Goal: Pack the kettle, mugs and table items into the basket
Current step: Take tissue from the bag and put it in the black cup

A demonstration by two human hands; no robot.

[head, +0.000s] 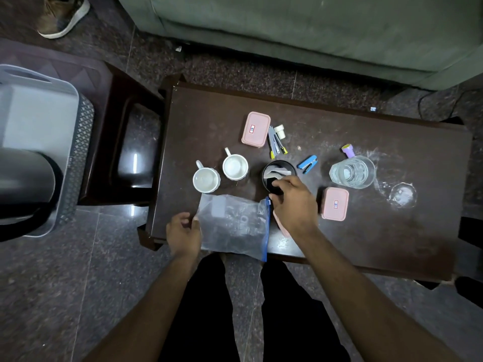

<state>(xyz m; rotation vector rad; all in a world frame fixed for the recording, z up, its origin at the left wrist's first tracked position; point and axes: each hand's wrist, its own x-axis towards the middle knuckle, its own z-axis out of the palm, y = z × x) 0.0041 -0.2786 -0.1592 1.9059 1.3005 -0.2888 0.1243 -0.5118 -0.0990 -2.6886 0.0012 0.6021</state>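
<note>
On the dark table (379, 231) a clear zip bag (232, 226) lies at the near edge. My left hand (183, 235) holds its left end. My right hand (292, 202) grips the near rim of a black bowl (278, 169) with white paper inside, right by the bag's blue zip edge. Two white mugs (206, 178) (235, 167) stand left of the bowl. Two pink lidded boxes (255, 129) (335, 203), a blue stapler (308, 164) and a glass tumbler (352, 171) sit around it. The grey basket (75, 158) at far left holds the kettle (26, 184).
A dark stool (122, 142) carries the basket beside the table. Pens and a small white cap (277, 139) lie by the far pink box; a purple-capped item (349, 150) and a small clear glass piece (402, 195) sit right. A green sofa (313, 30) borders the far side.
</note>
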